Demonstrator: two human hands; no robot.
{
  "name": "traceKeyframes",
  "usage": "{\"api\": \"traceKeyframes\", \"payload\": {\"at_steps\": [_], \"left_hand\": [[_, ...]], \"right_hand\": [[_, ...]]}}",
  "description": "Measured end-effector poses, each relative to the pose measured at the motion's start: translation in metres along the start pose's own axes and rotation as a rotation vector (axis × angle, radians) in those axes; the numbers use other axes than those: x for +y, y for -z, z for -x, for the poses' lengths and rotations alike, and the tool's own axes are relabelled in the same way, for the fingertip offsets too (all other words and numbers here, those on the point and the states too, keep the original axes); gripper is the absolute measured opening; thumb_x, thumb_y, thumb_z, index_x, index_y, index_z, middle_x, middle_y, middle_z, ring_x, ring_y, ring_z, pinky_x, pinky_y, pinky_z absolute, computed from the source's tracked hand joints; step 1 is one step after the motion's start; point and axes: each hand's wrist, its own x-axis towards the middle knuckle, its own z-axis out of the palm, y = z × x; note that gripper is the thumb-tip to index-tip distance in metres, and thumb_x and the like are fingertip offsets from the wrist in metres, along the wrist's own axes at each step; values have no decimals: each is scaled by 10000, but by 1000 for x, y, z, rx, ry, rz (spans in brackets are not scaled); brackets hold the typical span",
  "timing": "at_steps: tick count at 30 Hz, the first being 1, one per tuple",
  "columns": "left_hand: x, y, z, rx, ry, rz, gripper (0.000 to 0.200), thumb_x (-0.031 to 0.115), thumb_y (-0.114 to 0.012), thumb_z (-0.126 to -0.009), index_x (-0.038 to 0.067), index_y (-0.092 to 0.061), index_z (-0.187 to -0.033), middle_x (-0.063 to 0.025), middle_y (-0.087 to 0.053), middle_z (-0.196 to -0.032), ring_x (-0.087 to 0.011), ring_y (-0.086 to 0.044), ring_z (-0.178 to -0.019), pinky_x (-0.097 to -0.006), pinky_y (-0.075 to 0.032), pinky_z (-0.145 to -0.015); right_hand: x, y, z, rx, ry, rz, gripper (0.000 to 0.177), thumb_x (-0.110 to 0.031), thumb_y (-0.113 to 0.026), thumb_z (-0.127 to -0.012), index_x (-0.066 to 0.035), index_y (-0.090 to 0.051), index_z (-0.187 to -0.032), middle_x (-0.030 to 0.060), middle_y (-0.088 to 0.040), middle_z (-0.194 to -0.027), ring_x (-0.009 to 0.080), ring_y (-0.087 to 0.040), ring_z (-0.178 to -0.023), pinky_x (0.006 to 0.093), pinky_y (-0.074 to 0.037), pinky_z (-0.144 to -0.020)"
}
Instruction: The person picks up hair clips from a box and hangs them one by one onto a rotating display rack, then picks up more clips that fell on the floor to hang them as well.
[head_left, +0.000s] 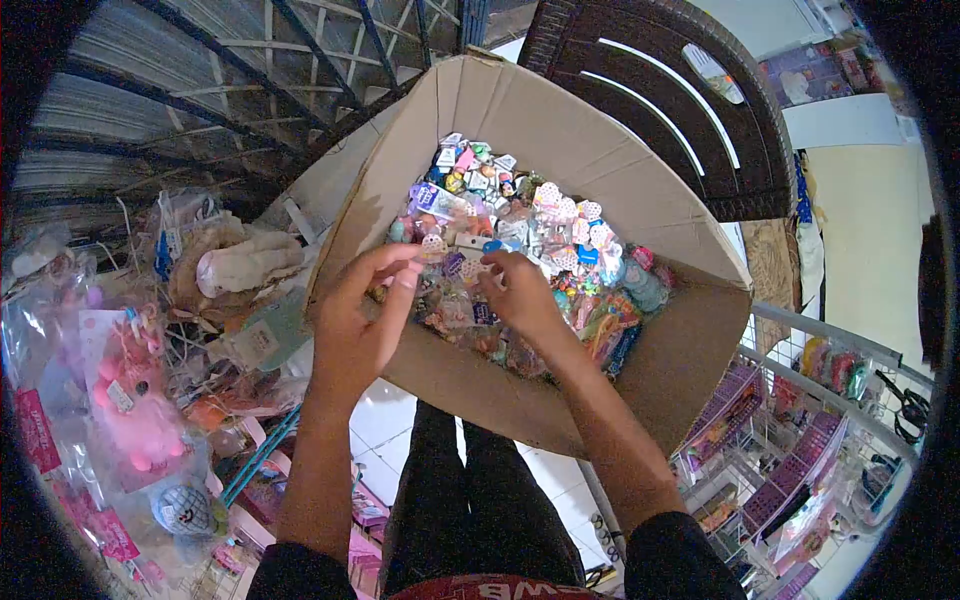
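Both my hands are over an open cardboard box (pixel 660 370) full of small packaged trinkets. My left hand (pixel 365 305) is at the near left of the pile, thumb and forefinger drawn together beside a polka-dot card (pixel 433 243). Whatever is in that pinch is too small to make out. Farther right, my right hand (pixel 520 295) has its fingers curled and pressed together among clear packets. What they grip is hidden. Between the hands lie clear plastic packets (pixel 465 265) with small tags. More polka-dot cards (pixel 560 205) and colourful bagged pieces (pixel 605 330) fill the box.
Plastic-wrapped goods crowd the left, including a pink plush toy (pixel 140 410). A dark woven plastic chair (pixel 660 100) stands behind the box. A metal folding gate (pixel 240 90) is at the back left. Purple baskets (pixel 790 480) sit on a wire rack at right.
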Motion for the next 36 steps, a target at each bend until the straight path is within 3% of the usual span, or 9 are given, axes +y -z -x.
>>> {"api": "traceKeyframes", "payload": {"at_steps": [2, 5, 15, 17, 20, 23, 26, 33, 36], "left_hand": [[-4, -2, 1, 80, 28, 55, 205, 88, -596, -912, 24, -633, -1103, -95, -686, -971, -166, -643, -915, -295, -481, -842], [-9, -1, 2, 87, 53, 28, 222, 154, -582, -947, 10, -611, -1113, -94, -682, -954, -162, -641, -907, -290, -484, -842], [-9, -6, -1, 180, 64, 0, 143, 108, -626, -898, 24, -670, -1005, -84, -691, -921, -157, -633, -843, -283, -480, -768], [-9, -7, 0, 201, 13, -38, 145, 111, -630, -897, 21, -669, -1004, -79, -688, -909, -155, -629, -813, -285, -481, -762], [-7, -6, 0, 207, 8, -44, 149, 107, -629, -898, 11, -664, -1006, -78, -687, -893, -152, -629, -808, -286, -484, -762], [-8, -8, 2, 226, 63, 10, 150, 103, -623, -904, 2, -658, -1008, -80, -689, -884, -151, -631, -820, -285, -486, -771], [-5, -9, 1, 224, 84, 27, 148, 99, -613, -910, -3, -655, -1009, -84, -690, -875, -147, -636, -826, -279, -489, -776], [-9, -7, 1, 199, 73, -22, 125, 89, -579, -934, 8, -642, -1005, -64, -682, -911, -137, -638, -851, -266, -488, -794], [-9, -6, 0, 221, 58, -17, 143, 90, -615, -906, -7, -655, -1003, -83, -690, -883, -151, -640, -831, -290, -493, -778]], "right_hand": [[9, -11, -4, -39, -74, 222, 367, -169, -684, -797, 9, -615, -1110, 254, -627, -1053, 398, -621, -967, 454, -507, -843], [13, -20, -7, -97, -113, 275, 493, -207, -711, -774, -13, -566, -1203, 278, -575, -1144, 418, -580, -1053, 472, -489, -900], [16, -14, -8, -180, -279, 258, 620, -219, -795, -696, -31, -545, -1231, 267, -550, -1132, 411, -570, -1055, 466, -500, -898], [8, -7, -3, -96, -158, 427, 579, -215, -793, -706, -14, -562, -1196, 256, -554, -1112, 404, -574, -1039, 461, -502, -886], [1, -13, -3, 19, 34, 355, 502, -192, -763, -722, -3, -571, -1146, 235, -557, -1090, 399, -570, -1021, 463, -498, -868], [4, -40, -15, -102, 155, 334, 444, -158, -723, -732, -8, -565, -1118, 212, -559, -1064, 386, -563, -1020, 464, -494, -840], [1, -67, -27, -28, 180, 457, 421, -143, -707, -728, -18, -560, -1103, 202, -564, -1041, 374, -562, -1014, 462, -493, -822], [13, -83, -54, 40, 92, 360, 536, -132, -735, -723, -41, -518, -1205, 181, -554, -955, 371, -561, -967, 458, -486, -830], [16, -75, -59, 93, 244, 288, 437, -99, -726, -718, -50, -572, -1124, 194, -589, -949, 374, -578, -943, 459, -490, -817]]}}
